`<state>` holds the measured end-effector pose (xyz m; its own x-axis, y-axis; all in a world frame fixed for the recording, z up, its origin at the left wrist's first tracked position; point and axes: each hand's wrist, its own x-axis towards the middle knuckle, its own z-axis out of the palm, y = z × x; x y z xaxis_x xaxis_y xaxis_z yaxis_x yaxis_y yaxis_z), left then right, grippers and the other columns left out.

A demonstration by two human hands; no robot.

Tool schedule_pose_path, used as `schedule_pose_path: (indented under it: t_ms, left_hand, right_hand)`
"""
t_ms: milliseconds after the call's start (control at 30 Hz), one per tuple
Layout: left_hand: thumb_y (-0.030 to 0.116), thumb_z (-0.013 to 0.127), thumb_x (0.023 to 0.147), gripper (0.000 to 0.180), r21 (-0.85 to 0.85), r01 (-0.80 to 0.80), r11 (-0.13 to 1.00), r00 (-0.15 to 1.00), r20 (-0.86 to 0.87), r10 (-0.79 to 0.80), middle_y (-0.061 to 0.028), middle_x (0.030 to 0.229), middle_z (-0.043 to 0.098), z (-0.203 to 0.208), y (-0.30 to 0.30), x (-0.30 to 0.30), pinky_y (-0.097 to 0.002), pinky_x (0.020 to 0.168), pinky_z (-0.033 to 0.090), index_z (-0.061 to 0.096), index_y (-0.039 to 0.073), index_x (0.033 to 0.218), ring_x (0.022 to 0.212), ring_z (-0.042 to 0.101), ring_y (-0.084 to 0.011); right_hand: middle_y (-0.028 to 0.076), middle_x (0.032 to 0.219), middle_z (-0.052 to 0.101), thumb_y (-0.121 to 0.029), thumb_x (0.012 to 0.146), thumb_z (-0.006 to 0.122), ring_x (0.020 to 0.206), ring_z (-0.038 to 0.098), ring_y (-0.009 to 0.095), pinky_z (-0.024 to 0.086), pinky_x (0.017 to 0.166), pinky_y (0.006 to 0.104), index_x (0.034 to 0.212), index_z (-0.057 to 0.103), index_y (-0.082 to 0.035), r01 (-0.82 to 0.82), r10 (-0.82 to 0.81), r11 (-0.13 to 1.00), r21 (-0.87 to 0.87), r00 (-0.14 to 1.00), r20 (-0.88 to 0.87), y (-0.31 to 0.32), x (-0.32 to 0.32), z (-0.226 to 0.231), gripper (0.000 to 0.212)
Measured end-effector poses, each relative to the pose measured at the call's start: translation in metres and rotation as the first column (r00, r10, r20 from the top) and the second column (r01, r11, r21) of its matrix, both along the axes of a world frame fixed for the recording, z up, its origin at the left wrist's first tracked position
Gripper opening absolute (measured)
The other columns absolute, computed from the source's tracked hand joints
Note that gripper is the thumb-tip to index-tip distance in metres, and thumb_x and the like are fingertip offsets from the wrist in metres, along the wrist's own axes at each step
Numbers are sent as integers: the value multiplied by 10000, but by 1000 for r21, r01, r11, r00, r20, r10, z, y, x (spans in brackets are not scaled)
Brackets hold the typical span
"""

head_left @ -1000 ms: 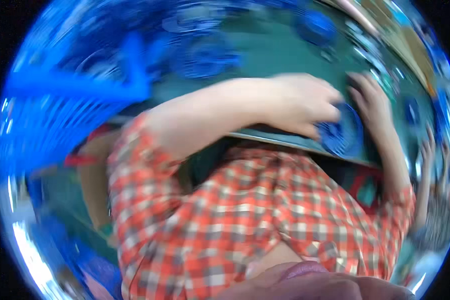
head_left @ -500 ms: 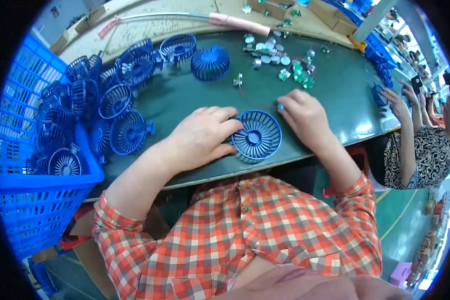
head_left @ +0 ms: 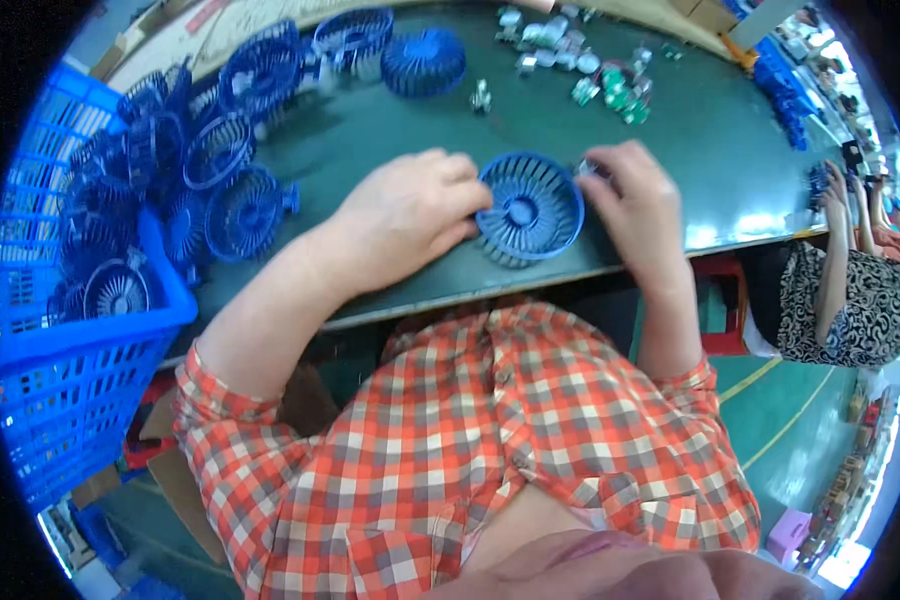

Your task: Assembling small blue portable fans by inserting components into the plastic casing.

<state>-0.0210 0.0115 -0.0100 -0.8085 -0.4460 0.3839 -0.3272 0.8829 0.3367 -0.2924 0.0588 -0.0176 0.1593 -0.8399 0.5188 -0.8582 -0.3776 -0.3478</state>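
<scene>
A round blue fan housing (head_left: 536,180) with radial ribs is near the table's front edge, its hollow side facing up. My left hand (head_left: 405,215) grips its left rim between thumb and fingers. Close to the right rim, my right hand (head_left: 642,205) pinches a small light-coloured part (head_left: 587,168), too small and blurred to name exactly. Farther back on the green table lies a small metal part (head_left: 481,97), apart from both hands.
Several blue fan housings (head_left: 245,212) are piled at left beside and inside a blue crate (head_left: 90,345). Green circuit boards (head_left: 625,95) and silvery round parts (head_left: 555,45) lie at the back. A co-worker in a patterned top (head_left: 850,300) is at far right.
The view has tilted, so the table appears higher in it. The housing has shifted slightly right with my left hand. My right hand has come a little toward me with its small part.
</scene>
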Motion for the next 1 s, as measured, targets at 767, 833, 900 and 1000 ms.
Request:
schedule_pose_path:
  t_ms: [767,833,900,1000]
  left_hand:
    - [126,617,830,138,16,-65,998,989,137,63,-132,938,662,-5,8,9,-441,745,555,662,98,957,908,661,-339]
    - [179,596,845,136,-92,-22,995,1000,9,23,-162,872,693,-7,3,-6,-460,699,566,694,97,891,857,693,-359]
    - [238,586,853,220,-117,58,991,992,121,-44,-147,931,716,-5,-11,-25,-505,736,545,714,118,987,909,689,-360]
    - [254,593,876,240,-167,58,984,986,165,-30,-112,981,718,-26,-23,-27,-483,798,529,723,156,1052,972,673,-335]
  right_hand:
    - [168,943,591,-103,845,675,914,601,395,495,753,452,1028,628,-45,-435,499,863,256,811,-305,-10,54,38,197]
    - [187,990,615,-48,847,661,912,604,402,495,767,447,1061,621,-29,-356,473,853,381,835,-281,-5,47,49,219]
    - [206,1011,612,-6,849,642,928,605,412,493,776,451,1098,604,-10,-265,390,895,358,854,-345,-3,24,38,252]
    - [218,1070,598,-25,873,635,967,605,417,491,813,452,1168,595,-9,-356,494,831,427,824,-276,-9,22,35,298]
